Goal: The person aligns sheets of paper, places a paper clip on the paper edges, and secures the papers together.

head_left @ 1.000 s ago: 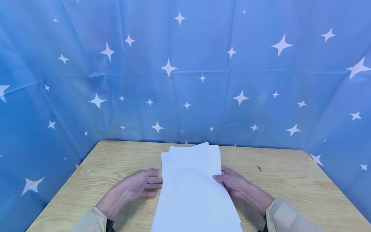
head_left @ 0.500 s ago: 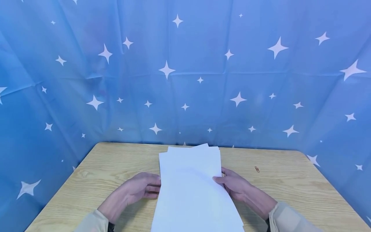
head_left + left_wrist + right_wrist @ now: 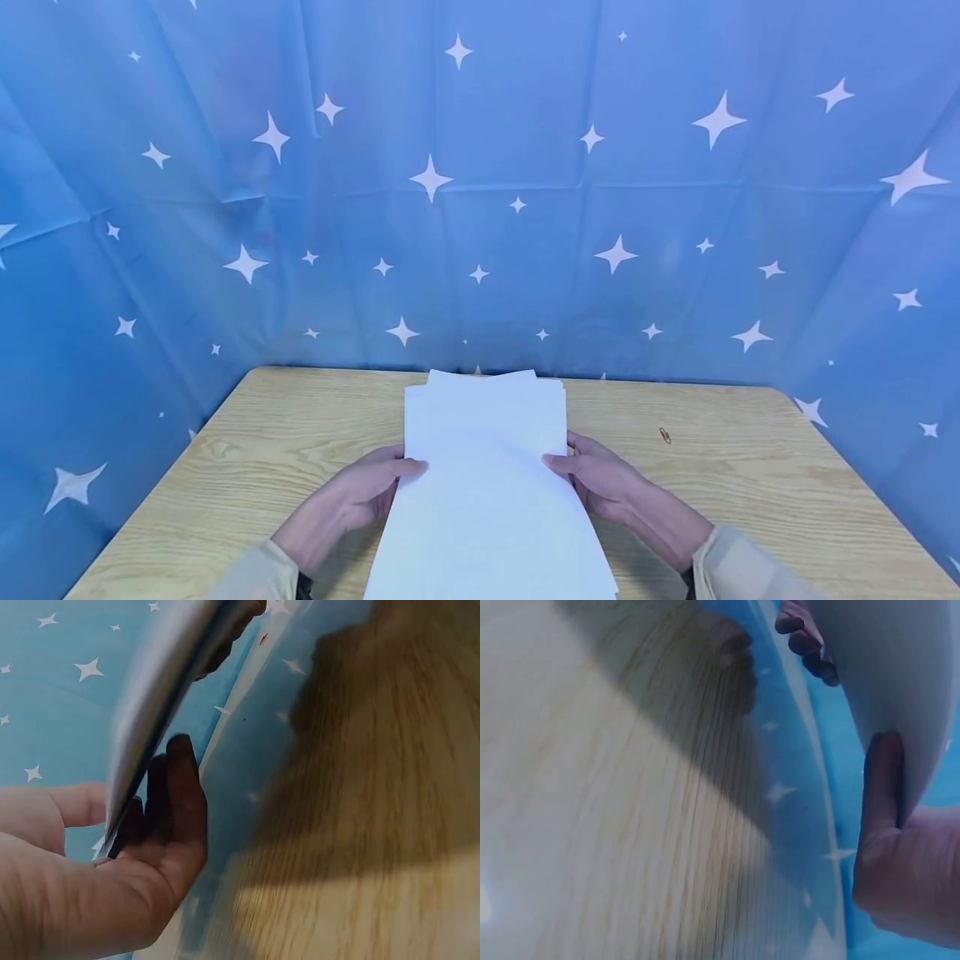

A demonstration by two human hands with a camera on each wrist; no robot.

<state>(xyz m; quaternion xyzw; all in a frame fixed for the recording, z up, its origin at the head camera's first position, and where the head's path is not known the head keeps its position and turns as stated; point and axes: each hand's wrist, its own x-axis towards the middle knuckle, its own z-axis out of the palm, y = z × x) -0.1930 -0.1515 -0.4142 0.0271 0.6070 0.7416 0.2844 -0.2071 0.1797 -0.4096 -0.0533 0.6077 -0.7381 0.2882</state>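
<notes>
A stack of white paper sheets (image 3: 483, 500) is held above the table, its far edges uneven with corners sticking out. My left hand (image 3: 363, 487) grips the stack's left edge, thumb on top and fingers underneath. On the opposite edge my right hand (image 3: 603, 483) pinches the sheets the same way. In the left wrist view the left hand (image 3: 127, 877) has the sheets between thumb and fingers, with the fingers spread below. The right wrist view shows the stack's pale underside (image 3: 896, 682) with a finger of the right hand (image 3: 889, 825) against it.
An orange-red paper clip (image 3: 665, 435) lies on the wooden table (image 3: 750, 467) to the right of the stack. Behind the table's far edge hangs a blue curtain (image 3: 510, 233) with white stars.
My left hand has gone from straight fingers beside the left edge to gripping it, thumb on top. The stack has shifted slightly left. My right hand keeps its hold.
</notes>
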